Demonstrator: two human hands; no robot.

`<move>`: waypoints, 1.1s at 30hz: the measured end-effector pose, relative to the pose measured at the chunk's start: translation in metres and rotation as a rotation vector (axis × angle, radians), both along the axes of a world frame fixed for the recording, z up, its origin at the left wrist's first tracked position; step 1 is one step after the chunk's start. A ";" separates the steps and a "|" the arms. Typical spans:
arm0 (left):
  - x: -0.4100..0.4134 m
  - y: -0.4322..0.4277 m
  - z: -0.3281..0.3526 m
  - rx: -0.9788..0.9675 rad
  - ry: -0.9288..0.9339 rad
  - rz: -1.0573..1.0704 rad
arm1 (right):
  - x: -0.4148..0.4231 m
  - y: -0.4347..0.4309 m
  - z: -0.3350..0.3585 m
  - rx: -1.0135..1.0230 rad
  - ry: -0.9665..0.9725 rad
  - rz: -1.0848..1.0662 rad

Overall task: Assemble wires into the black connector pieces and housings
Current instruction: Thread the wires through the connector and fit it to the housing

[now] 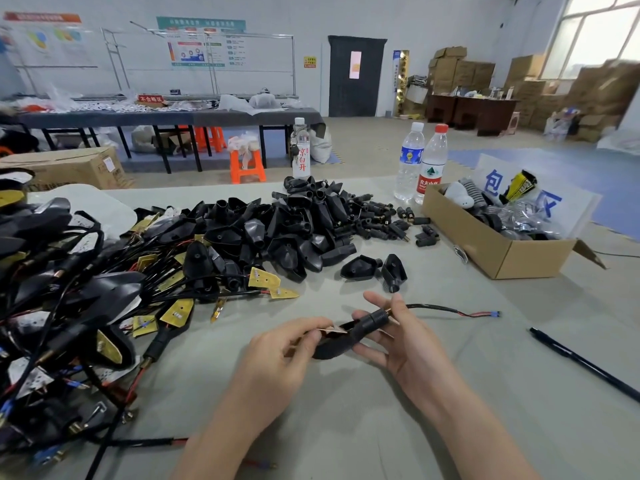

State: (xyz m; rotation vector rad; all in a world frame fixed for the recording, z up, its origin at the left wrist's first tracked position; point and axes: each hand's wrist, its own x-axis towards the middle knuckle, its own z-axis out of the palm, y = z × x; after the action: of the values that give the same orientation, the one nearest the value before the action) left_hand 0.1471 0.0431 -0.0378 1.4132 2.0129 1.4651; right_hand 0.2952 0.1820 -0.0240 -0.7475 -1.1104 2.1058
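While left hand (294,344) pinches housing (346,336), right hand (405,344) holds it, wire (450,310) end hidden inside

Just my bare left hand (287,344) and right hand (398,337) here, forearms uncovered too as far down as shows.

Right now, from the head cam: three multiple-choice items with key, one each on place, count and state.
1. The pen lies on the table's: A) left side B) right side C) far edge.
2. Upright bottles: A) one B) two C) three.
3. The housing is: A) held, wire trailing right B) lying untouched C) boxed.
Key: 1 B, it lies beyond the right hand. 2 C, three stand at the far edge. 3 A, the left hand and right hand both grip it.
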 end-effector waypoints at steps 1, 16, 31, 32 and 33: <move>0.002 0.000 0.000 -0.013 -0.009 -0.028 | 0.000 0.000 0.000 -0.021 0.009 -0.001; 0.014 0.008 0.014 0.175 -0.420 -0.047 | 0.003 0.007 -0.004 0.096 0.102 -0.102; 0.007 0.001 0.011 0.136 -0.356 -0.072 | 0.006 0.014 -0.003 -0.053 0.155 -0.209; 0.006 0.001 0.009 0.127 -0.330 -0.072 | 0.005 0.013 -0.003 -0.051 0.162 -0.210; 0.005 0.001 0.008 0.113 -0.285 -0.065 | 0.004 0.012 -0.003 -0.050 0.175 -0.205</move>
State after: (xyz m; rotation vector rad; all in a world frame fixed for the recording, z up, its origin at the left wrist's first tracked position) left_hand 0.1517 0.0439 -0.0298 1.2177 1.7207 1.6676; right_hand 0.2996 0.1938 -0.0266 -0.6558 -0.8532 1.9885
